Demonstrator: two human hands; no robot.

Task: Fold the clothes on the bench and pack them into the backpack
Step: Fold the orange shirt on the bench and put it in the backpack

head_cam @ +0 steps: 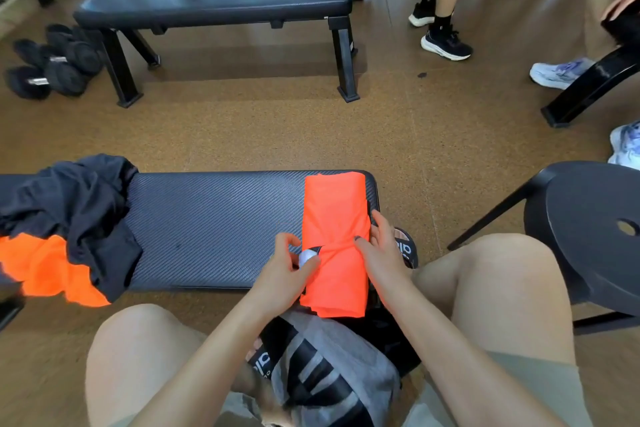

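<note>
A folded orange garment (334, 218) lies across the right end of the black padded bench (214, 225), its near end hanging over the bench edge. My left hand (289, 265) pinches its left edge, where a small white and black part shows. My right hand (379, 246) grips the garment's right edge, fingers curled on the cloth. A pile of black and orange clothes (69, 218) sits unfolded on the bench's left end. The grey backpack with black stripes (332, 371) rests on the floor between my knees, just under the garment's hanging end.
A black round stool (595, 236) stands at my right. A second black bench (214, 3) stands across the cork floor, with dumbbells (52, 62) left of it. Other people's legs and shoes (445, 38) are at the far right.
</note>
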